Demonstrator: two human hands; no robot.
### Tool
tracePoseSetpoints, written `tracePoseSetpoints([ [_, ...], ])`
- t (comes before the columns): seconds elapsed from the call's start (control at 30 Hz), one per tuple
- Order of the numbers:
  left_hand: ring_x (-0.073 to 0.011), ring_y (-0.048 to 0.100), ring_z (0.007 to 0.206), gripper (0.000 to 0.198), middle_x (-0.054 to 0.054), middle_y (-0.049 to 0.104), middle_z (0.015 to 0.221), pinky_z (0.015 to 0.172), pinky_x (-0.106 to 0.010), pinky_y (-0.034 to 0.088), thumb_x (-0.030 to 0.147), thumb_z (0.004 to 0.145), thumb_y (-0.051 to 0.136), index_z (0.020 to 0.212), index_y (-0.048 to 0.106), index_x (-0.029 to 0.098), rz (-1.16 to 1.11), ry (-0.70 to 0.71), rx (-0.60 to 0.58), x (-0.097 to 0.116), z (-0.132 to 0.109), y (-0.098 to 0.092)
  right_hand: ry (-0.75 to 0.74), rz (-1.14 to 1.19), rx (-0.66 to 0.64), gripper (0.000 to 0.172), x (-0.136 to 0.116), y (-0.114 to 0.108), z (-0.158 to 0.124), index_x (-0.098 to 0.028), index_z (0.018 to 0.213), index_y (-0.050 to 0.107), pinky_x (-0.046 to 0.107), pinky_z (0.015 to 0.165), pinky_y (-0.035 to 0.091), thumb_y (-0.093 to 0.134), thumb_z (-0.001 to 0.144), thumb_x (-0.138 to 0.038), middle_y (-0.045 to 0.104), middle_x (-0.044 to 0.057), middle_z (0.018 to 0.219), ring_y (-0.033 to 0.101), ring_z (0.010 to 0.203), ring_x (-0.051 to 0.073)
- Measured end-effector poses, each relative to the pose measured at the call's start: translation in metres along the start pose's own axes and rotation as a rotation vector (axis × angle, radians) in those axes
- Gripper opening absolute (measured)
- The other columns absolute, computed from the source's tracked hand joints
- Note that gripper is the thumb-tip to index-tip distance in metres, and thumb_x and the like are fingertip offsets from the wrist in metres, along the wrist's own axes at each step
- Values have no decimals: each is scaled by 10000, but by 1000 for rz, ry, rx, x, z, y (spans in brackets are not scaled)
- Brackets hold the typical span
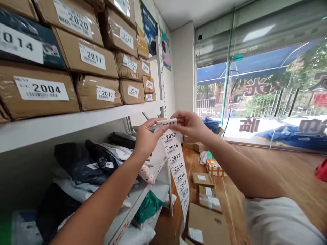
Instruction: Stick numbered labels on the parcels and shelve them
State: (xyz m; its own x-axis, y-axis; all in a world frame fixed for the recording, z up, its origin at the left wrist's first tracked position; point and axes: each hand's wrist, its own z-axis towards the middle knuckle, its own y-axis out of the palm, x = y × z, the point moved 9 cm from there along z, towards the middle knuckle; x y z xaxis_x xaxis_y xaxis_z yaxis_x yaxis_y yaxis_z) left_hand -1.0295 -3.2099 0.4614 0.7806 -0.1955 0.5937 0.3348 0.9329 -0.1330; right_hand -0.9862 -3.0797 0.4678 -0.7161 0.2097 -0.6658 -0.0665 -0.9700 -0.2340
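Parcel room: a white shelf [76, 119] on your left, packed with taped brown cardboard boxes [98, 92], each with a numbered sticker. Your left hand [146, 136] and right hand [190, 124] are raised close together, both pinching the top edge of a long white paper strip of black-numbered labels [176, 161]. It hangs limp and glossy between your forearms, long axis vertical, equally near both hands.

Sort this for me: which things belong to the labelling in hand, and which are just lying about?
In hand: label strip, pinched at its top by left hand and right hand; likely the numbered boxes on the upper shelf.
Lying about: dark bags on the lower shelf; green bag; small parcels and flat carton on the floor.
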Motion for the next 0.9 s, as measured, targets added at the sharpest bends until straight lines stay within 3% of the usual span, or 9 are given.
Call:
tracePoseSetpoints([
  [0.13,-162,611,692,310,-29,701,753,641,-253,492,418,686,779,832,721,150,-109,-99,18,-20,17,1,-109,48,79,294,14,-8,16,-195,884,592,220,465,347,776,742,-375,585,-31,644,490,539,78],
  [0.37,-130,556,624,334,16,627,649,592,-222,453,481,739,714,762,664,151,2,-21,93,-47,70,-1,-310,55,280,275,40,-35,61,-213,942,591,217,437,279,738,779,-378,487,-69,599,389,476,69],
  [0.43,-114,514,582,373,27,592,616,542,-206,414,513,741,701,693,619,153,113,7,152,-50,90,-7,-384,-10,371,215,40,-46,78,-217,892,598,224,431,273,718,800,-369,524,-55,659,352,461,59],
  [0.53,-95,453,521,453,36,535,559,476,-193,349,580,766,644,627,560,157,204,49,271,-48,118,-18,-552,-118,508,141,28,-58,102,-206,794,633,236,485,362,702,819,-327,588,-9,800,429,533,70],
  [0.6,-99,474,519,456,32,550,568,474,-193,359,604,775,619,673,575,161,145,79,321,-45,134,-23,-656,-147,555,101,18,-60,118,-213,784,665,245,538,429,689,829,-300,605,9,824,524,641,105],
  [0.73,-150,613,654,458,-17,688,796,575,-238,481,505,669,768,954,629,175,20,146,261,-28,157,-25,-771,-108,543,83,7,-55,149,-235,813,693,265,582,503,650,856,-291,630,17,817,598,769,149],
  [0.83,-184,643,699,463,-50,720,867,609,-272,500,437,610,820,954,670,166,144,116,242,-16,163,-30,-837,-21,560,105,2,-62,169,-245,797,691,281,596,531,664,846,-334,636,15,827,607,792,159],
  [0.9,-198,644,695,396,-54,732,854,596,-272,479,413,617,814,909,709,167,310,77,238,-11,162,-33,-843,59,626,145,1,-81,190,-244,814,682,287,606,540,664,841,-385,636,19,840,610,799,163],
])
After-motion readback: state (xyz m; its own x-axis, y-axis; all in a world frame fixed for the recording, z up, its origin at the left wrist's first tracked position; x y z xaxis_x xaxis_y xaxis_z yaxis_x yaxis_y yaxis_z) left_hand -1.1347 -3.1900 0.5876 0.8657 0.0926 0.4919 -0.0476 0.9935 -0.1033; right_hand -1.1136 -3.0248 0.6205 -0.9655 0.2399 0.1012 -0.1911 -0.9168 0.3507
